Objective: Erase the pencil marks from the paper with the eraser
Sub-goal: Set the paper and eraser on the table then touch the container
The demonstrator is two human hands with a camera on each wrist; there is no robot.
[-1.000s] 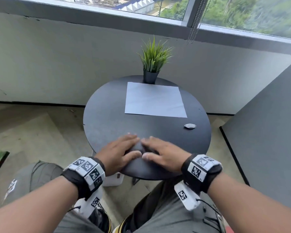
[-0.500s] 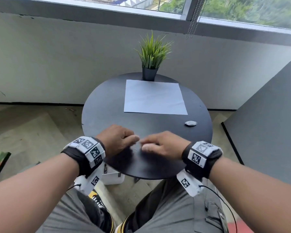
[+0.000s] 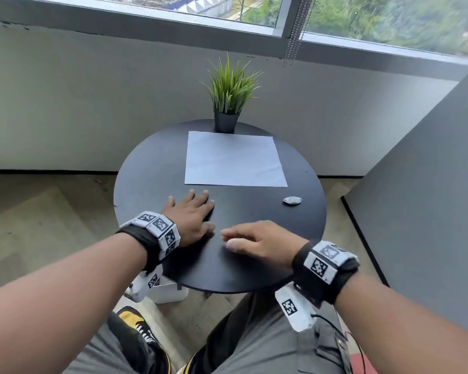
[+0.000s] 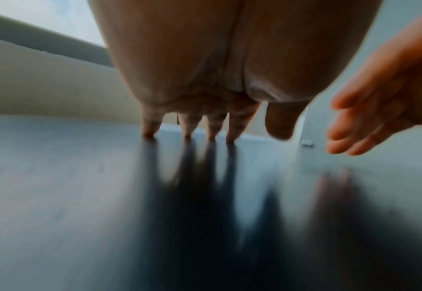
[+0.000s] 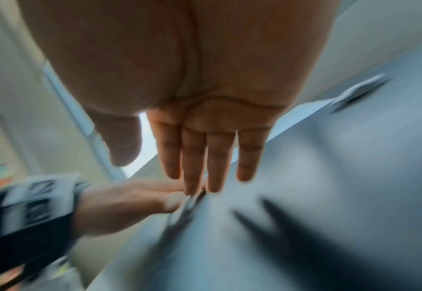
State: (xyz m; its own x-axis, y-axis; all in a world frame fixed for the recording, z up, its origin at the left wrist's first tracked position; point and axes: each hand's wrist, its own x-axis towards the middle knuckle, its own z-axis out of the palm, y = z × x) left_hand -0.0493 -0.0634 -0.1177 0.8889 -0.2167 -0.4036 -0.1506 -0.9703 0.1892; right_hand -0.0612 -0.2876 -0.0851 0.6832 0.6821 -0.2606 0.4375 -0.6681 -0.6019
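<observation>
both hands flat-fingered on table; eraser beside paper.

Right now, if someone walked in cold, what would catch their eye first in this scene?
Likely the white paper lying flat on the far half of the round black table, with a green potted plant standing just behind it. Next, the two open hands at the near edge: the left hand flat on the table, the right hand beside it. A small pale eraser lies alone to the right, untouched.
</observation>
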